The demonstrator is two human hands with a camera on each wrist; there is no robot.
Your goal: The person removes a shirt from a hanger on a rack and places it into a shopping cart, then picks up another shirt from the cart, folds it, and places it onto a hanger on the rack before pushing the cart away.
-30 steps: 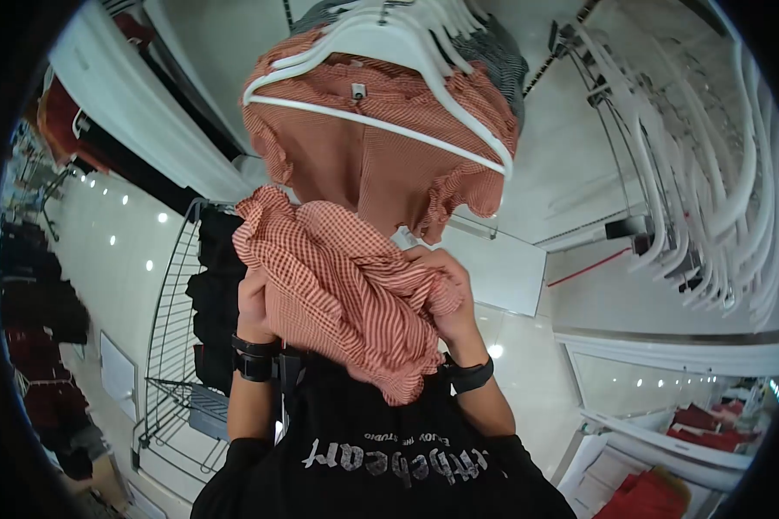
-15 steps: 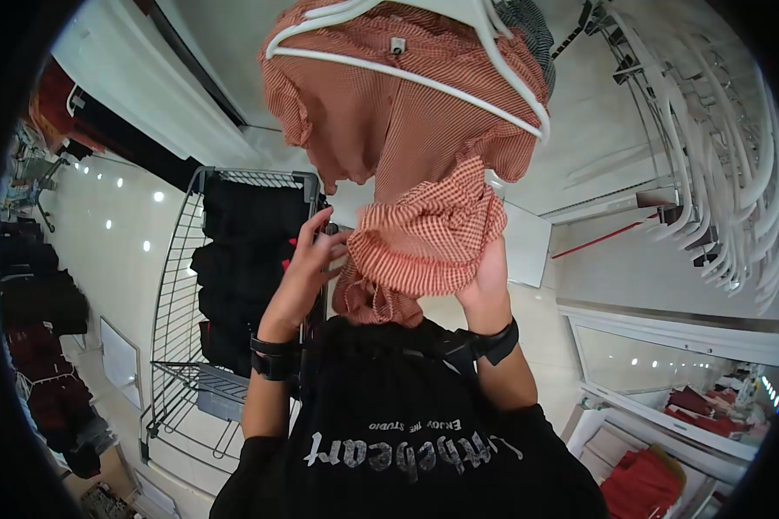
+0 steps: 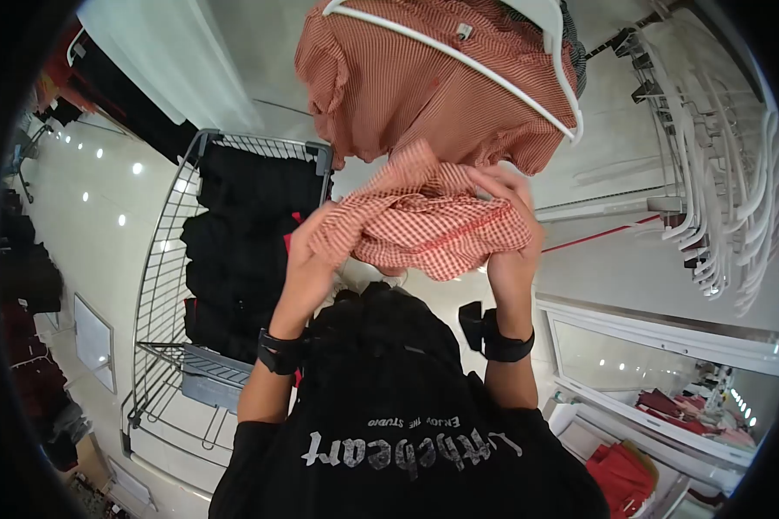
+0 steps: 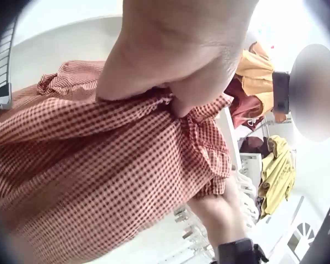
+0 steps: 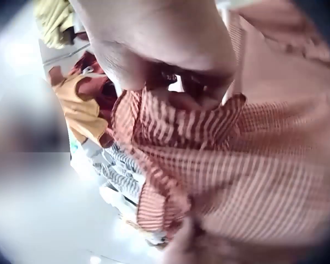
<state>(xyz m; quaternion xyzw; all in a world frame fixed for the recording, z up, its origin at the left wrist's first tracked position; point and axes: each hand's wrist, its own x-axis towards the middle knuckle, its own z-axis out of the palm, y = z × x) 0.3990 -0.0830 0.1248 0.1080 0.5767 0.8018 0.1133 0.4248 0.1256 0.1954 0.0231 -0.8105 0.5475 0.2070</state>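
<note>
A red-and-white checked blouse (image 3: 433, 227) is stretched between both hands in front of the chest. My left hand (image 3: 310, 258) grips its left side, and in the left wrist view the thumb and fingers pinch a gathered, ruffled part of the cloth (image 4: 99, 165). On the other side my right hand (image 3: 512, 227) holds the blouse; the right wrist view shows the fingers curled over a ruffled edge (image 5: 181, 118). Just beyond the hands hangs a similar striped-looking red blouse (image 3: 424, 86) on a white hanger (image 3: 459, 59), overlapped by the held one in the head view.
A wire shopping cart (image 3: 160, 268) stands at the left with black garments (image 3: 242, 242) in it. Many white hangers (image 3: 718, 199) hang from a rack at the right. Red folded cloth (image 3: 619, 476) lies in a bin at the lower right.
The left hand let go of the blouse, opened beside it, then took hold again. The blouse has been turned and spread sideways between the hands. The hanging blouse sits higher and further right in view.
</note>
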